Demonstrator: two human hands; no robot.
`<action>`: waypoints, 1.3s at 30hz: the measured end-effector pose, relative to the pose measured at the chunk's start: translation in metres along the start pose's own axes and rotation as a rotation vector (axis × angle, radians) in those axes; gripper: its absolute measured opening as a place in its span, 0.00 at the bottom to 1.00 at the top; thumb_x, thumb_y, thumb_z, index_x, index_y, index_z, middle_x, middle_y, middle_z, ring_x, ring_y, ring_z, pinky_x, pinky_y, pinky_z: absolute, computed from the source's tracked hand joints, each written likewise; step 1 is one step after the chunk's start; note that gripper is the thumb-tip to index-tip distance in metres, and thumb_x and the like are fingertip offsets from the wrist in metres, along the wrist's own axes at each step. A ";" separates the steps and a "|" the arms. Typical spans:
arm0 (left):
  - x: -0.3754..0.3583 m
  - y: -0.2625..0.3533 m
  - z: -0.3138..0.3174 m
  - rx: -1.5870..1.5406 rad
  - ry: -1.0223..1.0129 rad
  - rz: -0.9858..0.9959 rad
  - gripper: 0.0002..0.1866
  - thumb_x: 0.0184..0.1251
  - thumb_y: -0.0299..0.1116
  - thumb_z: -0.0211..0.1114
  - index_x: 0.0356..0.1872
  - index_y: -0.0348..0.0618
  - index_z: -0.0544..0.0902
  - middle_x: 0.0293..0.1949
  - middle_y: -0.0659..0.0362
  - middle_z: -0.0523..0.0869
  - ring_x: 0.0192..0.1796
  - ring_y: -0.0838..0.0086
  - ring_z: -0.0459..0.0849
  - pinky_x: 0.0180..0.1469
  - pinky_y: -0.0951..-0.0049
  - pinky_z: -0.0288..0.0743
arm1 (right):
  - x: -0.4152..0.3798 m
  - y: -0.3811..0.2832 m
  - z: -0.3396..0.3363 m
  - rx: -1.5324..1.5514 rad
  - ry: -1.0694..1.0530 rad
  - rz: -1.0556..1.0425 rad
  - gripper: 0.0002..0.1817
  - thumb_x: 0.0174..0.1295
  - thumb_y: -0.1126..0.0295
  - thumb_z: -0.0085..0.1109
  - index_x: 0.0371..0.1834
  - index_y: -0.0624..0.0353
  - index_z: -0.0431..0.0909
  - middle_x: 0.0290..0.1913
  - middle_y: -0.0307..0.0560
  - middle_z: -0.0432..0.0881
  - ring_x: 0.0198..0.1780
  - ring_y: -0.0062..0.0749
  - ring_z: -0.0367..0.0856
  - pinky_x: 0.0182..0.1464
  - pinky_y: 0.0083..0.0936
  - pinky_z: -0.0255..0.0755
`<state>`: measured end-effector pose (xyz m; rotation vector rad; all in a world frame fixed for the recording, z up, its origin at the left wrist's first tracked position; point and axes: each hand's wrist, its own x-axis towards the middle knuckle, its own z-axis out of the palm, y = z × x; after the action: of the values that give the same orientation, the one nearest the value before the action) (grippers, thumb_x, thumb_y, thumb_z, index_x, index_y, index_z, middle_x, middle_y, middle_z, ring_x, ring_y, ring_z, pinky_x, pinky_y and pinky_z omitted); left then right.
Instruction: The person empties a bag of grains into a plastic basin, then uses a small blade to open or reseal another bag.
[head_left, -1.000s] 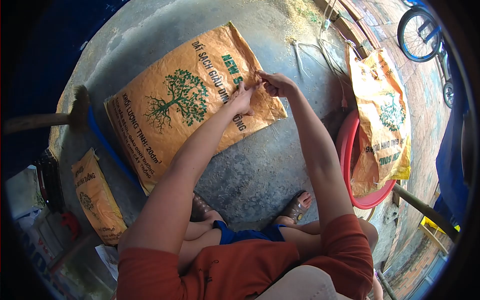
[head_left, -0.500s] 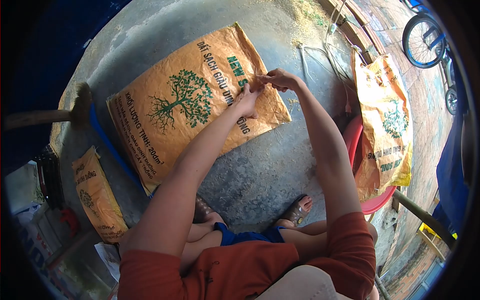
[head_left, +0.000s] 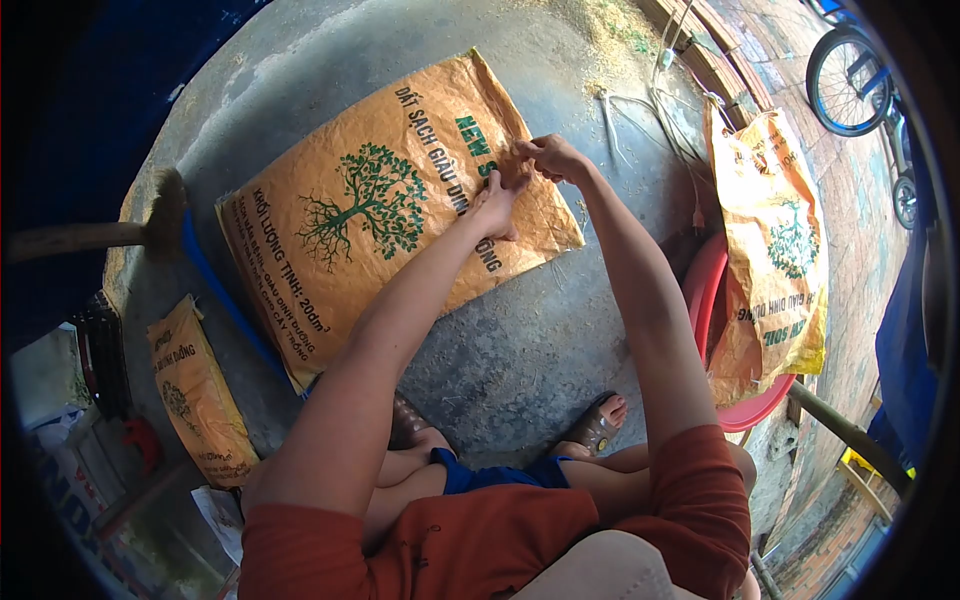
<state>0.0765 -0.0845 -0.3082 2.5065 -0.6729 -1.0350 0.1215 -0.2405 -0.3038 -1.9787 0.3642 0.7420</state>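
Observation:
A large orange sack [head_left: 290, 225] with a green tree print lies flat on the concrete floor before me. My left hand [head_left: 495, 207] rests on its printed face near the right end, fingers apart. Just right of it, my right hand [head_left: 553, 158] is closed in a pinch at the sack's surface near the right end; what its fingertips hold is too small to make out. The two hands are close together, over a crease in the sack.
Another orange sack [head_left: 765, 250] hangs over a red plastic chair [head_left: 706, 285] on the right. A smaller folded sack [head_left: 200, 395] lies at left, near a broom [head_left: 165, 215]. White cables [head_left: 655, 100] and a bicycle wheel [head_left: 848, 82] are at upper right.
My right hand has shifted slightly left and up, its fingers still pinched. My left hand stays at nearly the same spot on the sack.

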 end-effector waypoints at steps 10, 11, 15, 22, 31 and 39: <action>0.004 -0.004 0.007 -0.012 0.076 0.046 0.56 0.36 0.33 0.73 0.65 0.70 0.43 0.57 0.45 0.53 0.60 0.50 0.60 0.61 0.65 0.59 | -0.018 0.013 -0.004 0.780 -0.227 -0.038 0.17 0.63 0.55 0.45 0.32 0.59 0.71 0.12 0.27 0.52 0.12 0.13 0.47 0.13 0.14 0.43; 0.006 -0.004 0.007 0.016 0.054 0.031 0.56 0.36 0.33 0.73 0.64 0.71 0.42 0.57 0.44 0.53 0.60 0.50 0.60 0.61 0.65 0.59 | -0.022 0.014 -0.002 0.935 -0.241 -0.019 0.16 0.63 0.56 0.44 0.32 0.59 0.70 0.12 0.26 0.51 0.12 0.12 0.46 0.13 0.14 0.42; 0.008 -0.007 0.011 0.040 0.048 0.048 0.56 0.35 0.34 0.74 0.64 0.69 0.43 0.56 0.44 0.53 0.60 0.50 0.60 0.60 0.66 0.60 | -0.027 0.009 -0.004 1.389 -0.493 0.156 0.16 0.63 0.56 0.44 0.29 0.59 0.67 0.12 0.26 0.54 0.11 0.09 0.47 0.08 0.09 0.42; 0.013 -0.007 0.018 0.024 0.099 0.041 0.57 0.33 0.30 0.74 0.65 0.66 0.45 0.56 0.41 0.54 0.56 0.51 0.65 0.57 0.65 0.63 | -0.098 -0.008 -0.067 1.921 -0.608 -0.613 0.19 0.63 0.53 0.41 0.31 0.60 0.67 0.12 0.28 0.54 0.10 0.11 0.49 0.08 0.09 0.45; -0.027 0.012 -0.006 0.271 -0.004 0.194 0.46 0.44 0.38 0.68 0.64 0.51 0.50 0.59 0.37 0.54 0.58 0.48 0.63 0.58 0.62 0.62 | -0.118 0.019 -0.019 1.221 -0.151 -0.098 0.16 0.60 0.52 0.47 0.33 0.54 0.64 0.15 0.27 0.52 0.14 0.11 0.48 0.13 0.10 0.42; -0.053 -0.025 -0.071 0.332 -0.113 0.230 0.33 0.48 0.42 0.64 0.57 0.42 0.65 0.50 0.43 0.68 0.52 0.54 0.70 0.53 0.66 0.65 | -0.123 0.103 0.048 0.529 0.582 0.083 0.20 0.46 0.64 0.65 0.33 0.62 0.64 0.16 0.40 0.68 0.11 0.22 0.64 0.10 0.21 0.57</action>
<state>0.1025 -0.0258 -0.2428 2.5705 -1.2255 -1.0571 -0.0453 -0.2561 -0.3134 -1.6371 0.8926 0.0730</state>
